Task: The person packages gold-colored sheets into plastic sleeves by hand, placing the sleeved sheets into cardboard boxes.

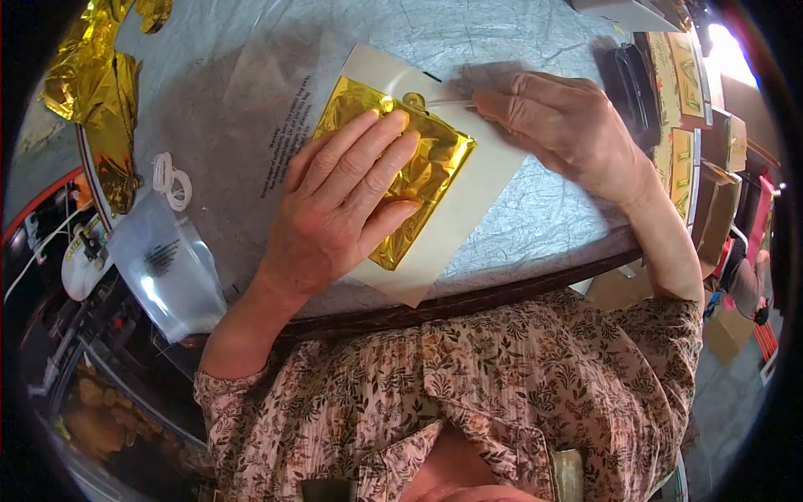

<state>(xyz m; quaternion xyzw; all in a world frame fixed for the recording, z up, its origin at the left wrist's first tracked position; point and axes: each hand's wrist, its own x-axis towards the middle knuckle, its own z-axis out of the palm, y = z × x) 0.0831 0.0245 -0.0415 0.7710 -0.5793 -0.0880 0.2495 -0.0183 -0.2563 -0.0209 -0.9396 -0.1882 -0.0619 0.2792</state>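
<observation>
A folded square of gold foil (pixel 435 159) lies on a beige sheet (pixel 489 180) in the middle of the table. My left hand (pixel 339 197) rests flat on the foil's left half, fingers stretched out and covering part of it. Near the foil's upper edge is a small round gold piece (pixel 414 101). From about there a thin pale strand (pixel 452 105) runs to my right hand (pixel 565 125), whose fingers are pinched together around its end, off the foil's right corner. What exactly those fingertips hold is partly hidden.
Clear plastic bags with printed warnings (pixel 288 138) lie left of the foil; another bag (pixel 163 259) hangs over the table's edge. A white cord coil (pixel 171 181) sits nearby. Loose gold foil (pixel 92 75) drapes at upper left. A black case (pixel 631 92) and printed boxes (pixel 682 92) stand right.
</observation>
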